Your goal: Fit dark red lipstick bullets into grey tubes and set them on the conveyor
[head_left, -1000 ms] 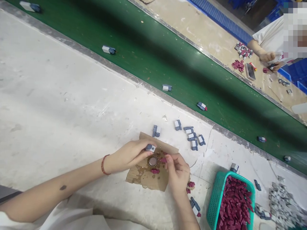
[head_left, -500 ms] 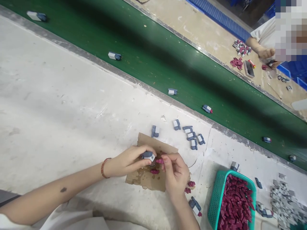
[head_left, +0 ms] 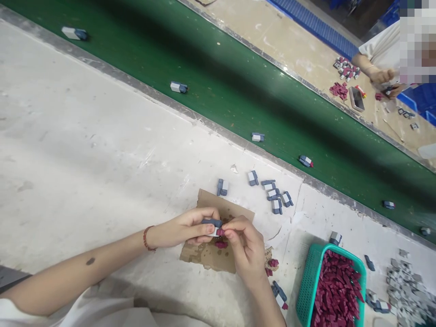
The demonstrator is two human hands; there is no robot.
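Observation:
My left hand is closed around a blue-and-white plastic piece above a stained sheet of cardboard. Between the thumb and fingertips of my right hand is a small dark-red plastic part, touching the white end of that piece. Whether it is seated in the piece I cannot tell. Just below, a second dark-red part lies on the cardboard. Past its far edge several similar blue-and-white pieces are grouped on the white table.
A green basket of dark-red parts stands to the right, beside a pile of grey parts. Beyond the table runs a green conveyor belt carrying spaced-out pieces. Across it, a co-worker's hand handles parts near a phone.
My right hand has brought the dark-red part against the blue-and-white piece, which my left hand has turned. Pieces on the belt have shifted right and slightly down.

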